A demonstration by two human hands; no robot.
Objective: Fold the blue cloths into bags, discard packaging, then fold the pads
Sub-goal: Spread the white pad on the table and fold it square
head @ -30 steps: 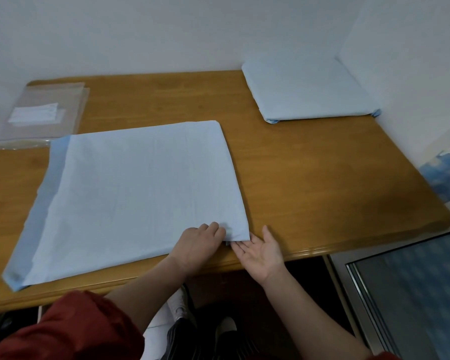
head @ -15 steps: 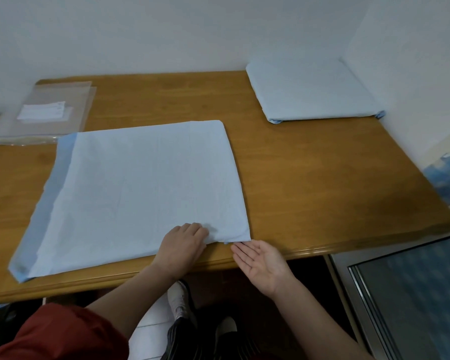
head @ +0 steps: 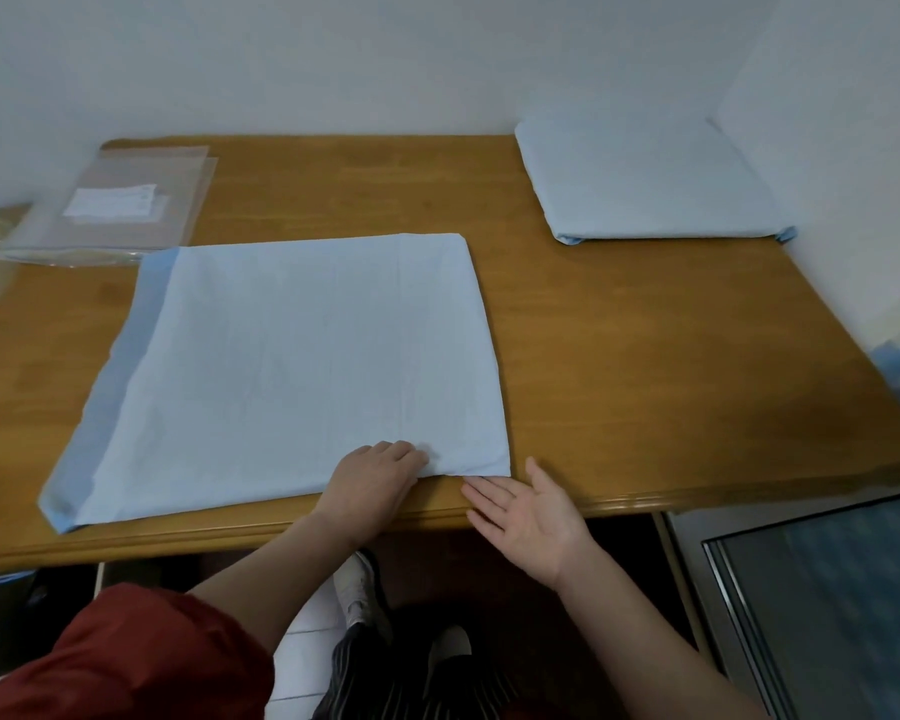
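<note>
Vs 1 s ago, the right hand (head: 531, 517) has drawn back from under the near-right corner of the blue cloth (head: 302, 366). It now lies palm up and released, fingers straight, w/ the tips right at the cloth's near edge; can't tell if they touch it. The left hand (head: 375, 480) has shifted slightly left along that edge and sits knuckles up, bent fingers grasping the fabric, which puckers a little at the fingertips. The cloth itself hasn't moved: it lies flat at the centre-left of the surface (head: 645, 356), a big pale-blue rectangle, thin and matte, w/ faint crease lines and a darker blue band (head: 110, 397) down its left side. The surface is glossy orange-brown wood w/ a rounded, moulded front lip. At the far right corner sits a 2nd, folded cloth (head: 645, 184), squarish and thicker, its layers showing at the near corners. At the far left lie clear, shiny plastic bags (head: 141, 200) w/ a white label inside. A red sleeve (head: 126, 657) covers the left upper arm.
</note>
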